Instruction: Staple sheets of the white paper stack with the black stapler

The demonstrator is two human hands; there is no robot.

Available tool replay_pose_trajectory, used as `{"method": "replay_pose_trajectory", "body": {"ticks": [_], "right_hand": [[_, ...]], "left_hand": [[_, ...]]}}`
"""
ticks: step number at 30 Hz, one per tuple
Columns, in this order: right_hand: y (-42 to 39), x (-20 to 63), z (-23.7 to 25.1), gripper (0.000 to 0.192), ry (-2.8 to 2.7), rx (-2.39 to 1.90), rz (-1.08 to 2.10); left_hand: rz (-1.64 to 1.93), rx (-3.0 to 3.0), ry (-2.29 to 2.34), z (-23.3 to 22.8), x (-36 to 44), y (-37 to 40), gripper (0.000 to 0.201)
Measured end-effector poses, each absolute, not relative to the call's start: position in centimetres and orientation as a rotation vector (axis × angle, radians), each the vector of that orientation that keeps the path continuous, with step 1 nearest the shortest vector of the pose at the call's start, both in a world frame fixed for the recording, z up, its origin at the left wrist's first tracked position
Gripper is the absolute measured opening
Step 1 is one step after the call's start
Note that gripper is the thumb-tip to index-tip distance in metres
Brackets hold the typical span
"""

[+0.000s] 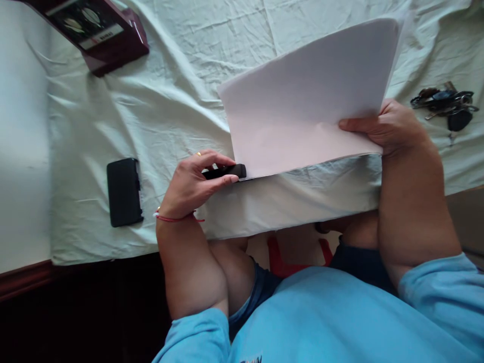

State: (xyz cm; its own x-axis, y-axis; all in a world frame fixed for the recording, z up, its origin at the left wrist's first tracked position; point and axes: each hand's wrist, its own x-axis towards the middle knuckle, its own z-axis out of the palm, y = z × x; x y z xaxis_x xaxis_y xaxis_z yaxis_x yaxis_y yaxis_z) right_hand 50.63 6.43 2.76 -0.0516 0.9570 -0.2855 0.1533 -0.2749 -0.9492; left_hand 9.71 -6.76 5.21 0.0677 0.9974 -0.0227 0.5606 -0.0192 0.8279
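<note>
A stack of white paper sheets (302, 106) is tilted above the cloth, its far right side raised and curved. My right hand (397, 126) grips its right edge, thumb on top and the other fingers hidden beneath. My left hand (196, 176) is closed around a small black stapler (237, 171). The stapler's front end sits over the near left corner of the sheets. Most of its body is hidden in my fingers, so I cannot tell whether its jaws are pressed together.
Pale green cloth (181, 116) covers the table, wrinkled all over. A black phone (124, 192) lies left of my left hand. At the upper left stands a dark red box-like object (117, 45). A bunch of keys (446, 103) lies to the right. Below the table edge shows a red seat (282, 259).
</note>
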Motion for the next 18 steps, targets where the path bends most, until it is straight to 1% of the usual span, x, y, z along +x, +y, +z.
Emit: {"method": "replay_pose_trajectory", "body": {"ticks": [6, 13, 18], "right_hand": [[6.3, 50.2, 3.0, 0.038, -1.183, -1.56, 1.372], [6.4, 50.5, 2.2, 0.048, -1.209, -1.481, 1.394], [6.3, 50.5, 2.1, 0.052, -1.173, -1.513, 1.379]], "left_hand": [[0.769, 1.627, 1.62, 5.3, 10.1, -6.5, 0.022], [0.652, 1.685, 1.644, 5.3, 10.7, -5.8, 0.018], [0.651, 1.617, 1.62, 5.4, 10.9, -5.7, 0.023]]}}
